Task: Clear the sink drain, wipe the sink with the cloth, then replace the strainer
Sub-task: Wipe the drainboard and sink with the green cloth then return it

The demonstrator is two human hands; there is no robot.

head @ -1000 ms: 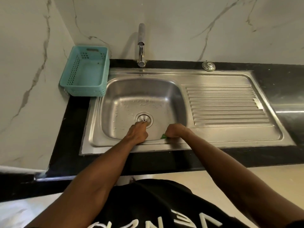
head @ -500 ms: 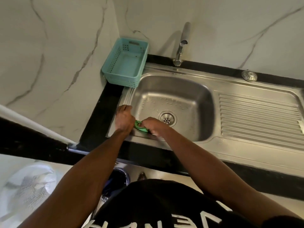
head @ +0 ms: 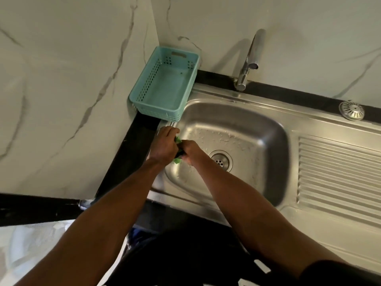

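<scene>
Both hands have slid up the basin's left wall since half a second ago, now nearer the teal perforated plastic basket (head: pixel 165 89). Left hand (head: pixel 164 144) and right hand (head: pixel 192 152) meet, fingers curled on the crumpled green cloth (head: pixel 177 160) (mostly hidden, so no long axis reads). Beside them the stainless steel sink (head: pixel 257 129) shows its open round drain (head: pixel 220 161). On the back ledge, well apart, rests the domed metal strainer (head: pixel 351 110), knob up. White shirt lettering is unreadable.

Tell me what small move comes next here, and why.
Probably sweep the cloth down into the basin: both hands, left hand and right hand, hold it at the sink left rim, and the strainer sits out.
</scene>
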